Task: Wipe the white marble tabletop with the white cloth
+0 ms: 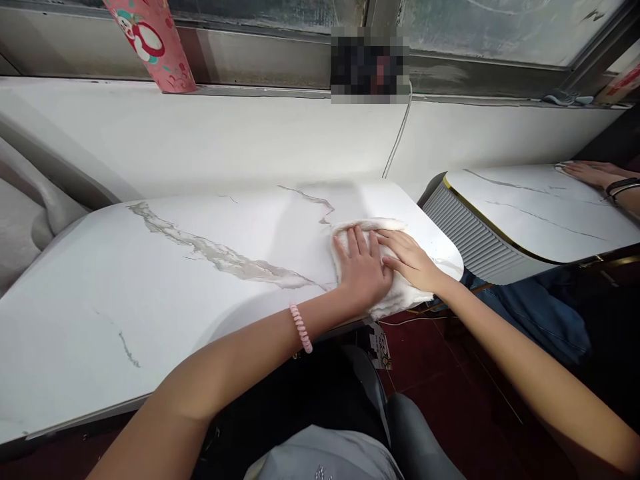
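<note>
A white cloth [395,293] lies on the right end of a white marble-patterned tabletop [250,227], with one edge overhanging the front. My left hand [364,270] is flat on the cloth, fingers spread, and a pink coil band [300,328] circles that wrist. Beside it, my right hand [407,257] also rests flat on the cloth, fingers stretched toward the left and its fingertips close to my left hand. Neither hand is closed around anything. Part of the cloth is hidden under both palms.
A second marble-patterned table [530,207] stands to the right, where another person's hand [587,173] touches a white cloth. A pink patterned object [155,47] leans on the window ledge. A white cable [399,137] runs down the wall. Grey fabric [30,207] is at the left.
</note>
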Motion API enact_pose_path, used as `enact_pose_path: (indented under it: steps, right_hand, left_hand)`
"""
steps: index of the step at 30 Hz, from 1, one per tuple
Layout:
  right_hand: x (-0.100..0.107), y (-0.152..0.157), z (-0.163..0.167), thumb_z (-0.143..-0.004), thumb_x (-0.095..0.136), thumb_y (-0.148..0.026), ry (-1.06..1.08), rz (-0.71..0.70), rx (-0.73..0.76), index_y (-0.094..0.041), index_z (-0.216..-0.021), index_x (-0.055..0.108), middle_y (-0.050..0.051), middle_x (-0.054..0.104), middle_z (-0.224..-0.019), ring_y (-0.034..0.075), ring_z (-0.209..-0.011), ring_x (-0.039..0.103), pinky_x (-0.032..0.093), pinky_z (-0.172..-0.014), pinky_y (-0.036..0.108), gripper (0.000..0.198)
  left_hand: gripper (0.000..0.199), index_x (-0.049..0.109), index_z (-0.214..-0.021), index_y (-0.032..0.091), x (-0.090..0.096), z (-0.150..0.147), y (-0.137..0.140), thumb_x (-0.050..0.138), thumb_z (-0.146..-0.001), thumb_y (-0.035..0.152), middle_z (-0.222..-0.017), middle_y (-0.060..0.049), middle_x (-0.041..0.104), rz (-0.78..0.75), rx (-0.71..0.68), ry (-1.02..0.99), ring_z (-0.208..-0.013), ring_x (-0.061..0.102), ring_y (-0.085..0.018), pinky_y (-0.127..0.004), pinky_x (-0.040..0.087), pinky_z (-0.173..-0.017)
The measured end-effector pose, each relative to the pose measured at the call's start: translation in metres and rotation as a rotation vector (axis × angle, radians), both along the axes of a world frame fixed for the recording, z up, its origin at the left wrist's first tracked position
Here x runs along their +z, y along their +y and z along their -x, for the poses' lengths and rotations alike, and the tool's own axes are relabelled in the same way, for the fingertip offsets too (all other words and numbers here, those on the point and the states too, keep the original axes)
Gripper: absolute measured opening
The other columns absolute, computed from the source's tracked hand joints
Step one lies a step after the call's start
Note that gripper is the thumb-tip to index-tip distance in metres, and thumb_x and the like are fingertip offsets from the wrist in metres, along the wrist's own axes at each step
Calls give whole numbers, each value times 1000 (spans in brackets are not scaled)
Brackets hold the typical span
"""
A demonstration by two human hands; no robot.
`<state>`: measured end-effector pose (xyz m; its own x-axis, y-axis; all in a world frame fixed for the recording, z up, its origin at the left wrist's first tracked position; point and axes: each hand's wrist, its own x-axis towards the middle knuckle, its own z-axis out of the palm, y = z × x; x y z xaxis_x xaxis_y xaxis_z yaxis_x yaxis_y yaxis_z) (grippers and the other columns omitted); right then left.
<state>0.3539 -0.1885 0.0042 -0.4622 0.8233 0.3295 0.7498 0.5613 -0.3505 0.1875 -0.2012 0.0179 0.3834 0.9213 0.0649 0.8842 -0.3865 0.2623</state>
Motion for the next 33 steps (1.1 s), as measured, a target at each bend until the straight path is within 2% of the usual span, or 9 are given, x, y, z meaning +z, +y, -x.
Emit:
enact_pose_path:
  steps: [5,10,15,19,25,29,33]
  right_hand:
    - [2,3,-22,-99,35,-56,36,48,-82,-34,-135,55,6,56,-144,30,-136,48,35,-116,59,46]
    - [1,29,-36,-98,36,-57,73,29,-154,-30,-126,60,8,60,-138,30,-133,50,36,-114,57,46]
    - [1,67,-42,-99,35,-54,63,5,-169,-27,-124,61,9,61,-137,28,-132,51,36,-115,53,46]
    - [-1,110,-42,-98,36,-51,43,9,-168,-23,-123,62,11,61,-138,28,-133,51,36,-115,52,47]
    - [-4,176,-43,-94,39,-45,64,32,-160,-22,-120,64,9,65,-134,29,-126,57,40,-111,48,43]
    - [-5,201,-47,-92,40,-41,86,11,-183,-22,-120,65,7,67,-132,29,-123,58,41,-110,46,43]
    - [-3,213,-52,-93,39,-39,59,32,-243,-22,-126,64,5,66,-135,30,-125,58,43,-109,47,45]
  left_hand:
    - [71,27,-157,5,2,-24,6,36,-97,42,-165,-22,24,-29,-36,-14,-154,15,-41,-65,10,-123]
    - [68,31,-155,3,1,-44,33,36,-98,40,-163,-25,26,-69,-50,-49,-153,19,-40,-65,15,-122]
    - [68,30,-156,3,-4,-52,76,36,-99,40,-164,-25,23,-73,-63,-62,-153,18,-40,-65,11,-122]
    - [67,30,-155,3,-6,-54,116,34,-99,38,-164,-25,22,-61,-42,-60,-154,17,-39,-64,9,-122]
    - [65,30,-157,7,-5,-61,163,26,-100,38,-165,-20,23,-51,66,-50,-155,16,-35,-63,8,-123]
    - [64,31,-157,9,-4,-68,186,24,-100,38,-166,-17,24,-41,92,-53,-155,16,-33,-60,8,-124]
    - [63,32,-156,11,-4,-74,203,24,-100,37,-165,-15,27,-40,75,-78,-154,18,-33,-60,7,-124]
